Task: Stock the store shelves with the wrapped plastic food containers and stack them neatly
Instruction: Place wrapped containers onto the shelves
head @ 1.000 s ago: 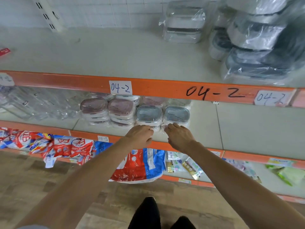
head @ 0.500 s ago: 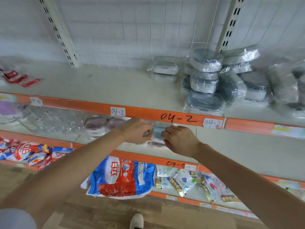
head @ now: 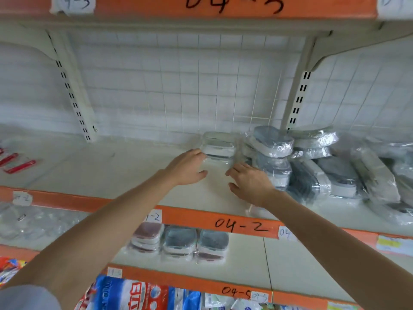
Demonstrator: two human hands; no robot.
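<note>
A wrapped pack of clear white-lidded containers (head: 220,146) stands at the back of the upper shelf (head: 125,166). My left hand (head: 186,167) reaches in with straight fingers that touch the pack's left side. My right hand (head: 250,183) lies open at the pack's lower right corner, fingertips against the wrap. Right of the pack lies a loose pile of grey-lidded wrapped containers (head: 312,166), some tilted. On the shelf below, neat stacks of pink-lidded (head: 147,238) and blue-grey-lidded containers (head: 180,242) stand side by side.
The orange shelf edge marked 04-2 (head: 241,225) runs under my forearms. Red packets (head: 19,164) lie at the far left of the upper shelf. Clear wrapped goods (head: 26,222) fill the lower shelf's left end. Printed bags (head: 134,294) sit on the bottom shelf.
Both hands left the stacked containers on the lower shelf and rose to the upper shelf, where they now meet the white-lidded pack. My view tilted upward.
</note>
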